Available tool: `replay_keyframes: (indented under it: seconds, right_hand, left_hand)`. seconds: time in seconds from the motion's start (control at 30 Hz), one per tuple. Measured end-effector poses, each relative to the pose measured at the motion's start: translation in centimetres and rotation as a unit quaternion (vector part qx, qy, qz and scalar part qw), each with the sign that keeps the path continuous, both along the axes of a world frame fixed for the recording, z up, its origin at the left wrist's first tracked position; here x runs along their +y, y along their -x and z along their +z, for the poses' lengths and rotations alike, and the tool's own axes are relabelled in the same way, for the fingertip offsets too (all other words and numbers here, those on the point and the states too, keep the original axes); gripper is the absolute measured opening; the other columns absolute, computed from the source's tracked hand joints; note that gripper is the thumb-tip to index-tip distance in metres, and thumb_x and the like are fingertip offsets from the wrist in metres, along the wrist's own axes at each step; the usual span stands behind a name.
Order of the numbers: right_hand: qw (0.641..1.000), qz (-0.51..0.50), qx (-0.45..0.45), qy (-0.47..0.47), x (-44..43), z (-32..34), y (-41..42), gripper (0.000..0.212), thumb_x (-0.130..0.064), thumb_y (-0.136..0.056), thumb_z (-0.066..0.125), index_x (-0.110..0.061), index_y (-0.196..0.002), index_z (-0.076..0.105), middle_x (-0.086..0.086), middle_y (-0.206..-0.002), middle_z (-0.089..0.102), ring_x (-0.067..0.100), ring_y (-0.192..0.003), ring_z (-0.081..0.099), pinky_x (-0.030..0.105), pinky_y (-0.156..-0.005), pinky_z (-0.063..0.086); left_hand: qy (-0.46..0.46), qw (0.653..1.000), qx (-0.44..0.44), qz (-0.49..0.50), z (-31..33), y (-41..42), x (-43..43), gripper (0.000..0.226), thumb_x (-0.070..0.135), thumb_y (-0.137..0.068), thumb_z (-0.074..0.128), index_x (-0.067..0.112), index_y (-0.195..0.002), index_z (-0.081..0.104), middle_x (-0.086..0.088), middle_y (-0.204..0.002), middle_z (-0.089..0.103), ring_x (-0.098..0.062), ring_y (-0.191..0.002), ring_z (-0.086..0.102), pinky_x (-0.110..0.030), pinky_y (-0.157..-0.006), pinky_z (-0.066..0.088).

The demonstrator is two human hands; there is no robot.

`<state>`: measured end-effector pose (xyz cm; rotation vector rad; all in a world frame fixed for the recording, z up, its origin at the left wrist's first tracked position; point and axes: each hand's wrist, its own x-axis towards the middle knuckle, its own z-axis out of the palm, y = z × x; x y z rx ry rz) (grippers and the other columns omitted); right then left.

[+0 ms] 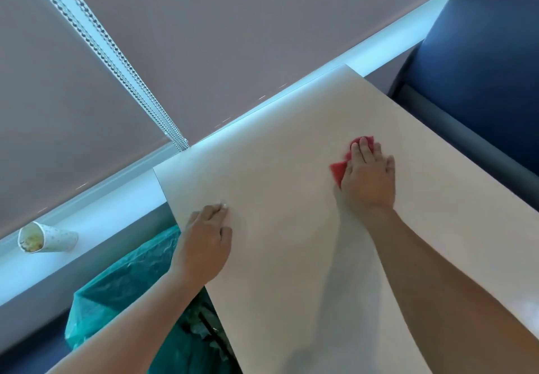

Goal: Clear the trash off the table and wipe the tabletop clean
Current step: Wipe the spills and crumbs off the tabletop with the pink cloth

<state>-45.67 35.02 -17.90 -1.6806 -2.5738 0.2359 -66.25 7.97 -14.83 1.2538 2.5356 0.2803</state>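
Tabletop [291,187]: right hand [369,181] presses the cloth [338,168] with flat fingers [363,147]; keep pressure even, strokes overlapping. Left hand [205,242] braces the edge, grip unclear.

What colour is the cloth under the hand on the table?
Red. The cloth shows best in the head view, under the right hand.

An indoor seating spot beside a window, likely a café or break room. A plain pale rectangular tabletop [291,228] stands against a white window ledge [102,198], under mauve-grey roller blinds [204,38] with metal bead chains [116,61]. A dark blue padded seat [481,67] stands beside it. A used paper cup [48,238] lies on the ledge.
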Motion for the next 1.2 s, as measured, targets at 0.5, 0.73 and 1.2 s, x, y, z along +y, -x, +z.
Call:
replay_keyframes:
  seconds: [0.5,0.73,1.2]
  right_hand:
    - [0.964,0.257,0.06,0.035,-21.1,-0.3,0.1,0.06,-0.045,-0.099,0.042,-0.02,-0.154,0.043,-0.002,-0.165,0.032,0.022,-0.156,0.015,0.051,-0.126,0.011]
    - [0.998,0.044,0.01,0.035,-8.2,0.2,-13.5,0.072,-0.042,-0.093,0.009,-0.025,-0.16,0.029,-0.006,-0.168,0.02,0.023,-0.157,0.013,0.05,-0.125,0.009]
    - [0.978,-0.203,-0.037,0.015,-11.9,0.3,-37.4,0.058,-0.039,-0.11,0.023,-0.021,-0.163,0.008,-0.003,-0.171,0.007,0.022,-0.158,0.0,0.047,-0.128,0.005]
  left_hand:
    - [-0.026,0.997,-0.038,-0.061,1.4,-6.2,-2.9,0.046,0.023,-0.1,0.047,0.014,-0.145,0.054,-0.009,-0.153,0.045,-0.027,-0.138,0.043,-0.042,-0.118,0.032]
    - [-0.042,0.982,-0.019,-0.185,0.7,-15.5,-1.6,0.054,0.035,-0.094,0.041,0.03,-0.147,0.047,0.001,-0.157,0.037,-0.018,-0.142,0.031,-0.037,-0.112,0.039]
    - [-0.013,0.942,-0.052,-0.33,0.9,-34.1,4.6,0.057,0.044,-0.099,0.039,0.039,-0.155,0.031,0.003,-0.167,0.02,-0.018,-0.152,0.014,-0.039,-0.12,0.033]
